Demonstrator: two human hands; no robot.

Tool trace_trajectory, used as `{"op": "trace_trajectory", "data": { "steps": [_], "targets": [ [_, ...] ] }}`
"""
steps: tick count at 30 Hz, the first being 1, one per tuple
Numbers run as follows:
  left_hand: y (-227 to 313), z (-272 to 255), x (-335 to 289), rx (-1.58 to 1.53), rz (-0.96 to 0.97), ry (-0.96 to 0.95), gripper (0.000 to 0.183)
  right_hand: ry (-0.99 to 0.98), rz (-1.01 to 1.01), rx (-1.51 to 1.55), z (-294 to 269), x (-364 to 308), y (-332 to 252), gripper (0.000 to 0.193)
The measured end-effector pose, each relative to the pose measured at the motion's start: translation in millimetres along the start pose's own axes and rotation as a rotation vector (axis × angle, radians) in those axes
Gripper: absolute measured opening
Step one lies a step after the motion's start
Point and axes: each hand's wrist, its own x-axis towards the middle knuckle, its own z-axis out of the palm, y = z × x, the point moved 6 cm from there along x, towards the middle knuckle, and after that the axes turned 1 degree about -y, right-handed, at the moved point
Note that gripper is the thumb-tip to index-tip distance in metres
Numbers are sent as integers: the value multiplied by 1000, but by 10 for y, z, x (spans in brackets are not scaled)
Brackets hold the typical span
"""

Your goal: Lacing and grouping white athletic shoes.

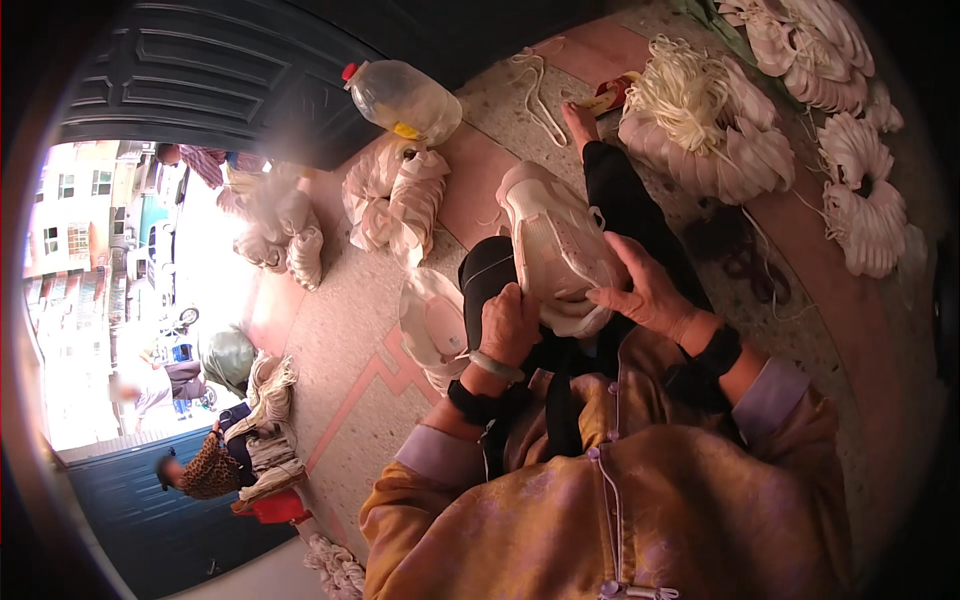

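Head view: looked straight down at two bare hands, well, one pale shoe upper (555, 235) and a lot of floor.
Left hand (508, 328): fingers curled in, closed on the upper's near left edge.
Right hand (655, 292): on the upper's right side, thumb and forefinger spread apart; couldn't tell how firmly it had hold.
Shoe upper's spot: over the lap between both hands, toe pointing away from the wearer.
Wearer: mustardy jacket (590, 510), lilac cuffs, black bands on both wrists, one bare foot (580, 125) out front.
Left floor: another loose upper (435, 325) lay just beside the knee, with a bundle of uppers (400, 195) beyond it.
Far end: clear jug (405, 98) with a red cap tipped over, and a loose lace (540, 95) nearby.
Right floor: big ring of uppers (735, 160), pale laces (685, 90) heaped on top.
Doorway side: person in a spotted top (212, 466) sat well apart.
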Motion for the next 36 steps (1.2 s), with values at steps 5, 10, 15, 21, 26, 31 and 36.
{"op": "trace_trajectory", "data": {
  "steps": [5, 10, 15, 21, 26, 31, 36],
  "targets": [
    [-152, 82, 93, 198, 55, 39, 24, 49, -155, -223, 122, 165, -53, 65],
    [-312, 65, 316, 194, 34, 87, 23, 43, -187, -464, 101, 476, -80, 49],
    [-384, -136, 781, 351, 109, 197, 27, -71, -100, -524, 169, 904, 77, 36],
    [-257, -205, 671, 232, -112, 39, 32, -89, -12, -612, 215, 875, 23, 30],
    [-9, -303, 206, 191, 49, 94, 27, -10, -151, -614, 150, 509, -499, 41],
    [68, -153, 133, 297, 154, 123, 22, 25, -206, -646, 87, 375, -351, 50],
    [-64, -30, 269, 324, 93, 102, 25, 27, -235, -744, 109, 480, -223, 48]
  ]
}}
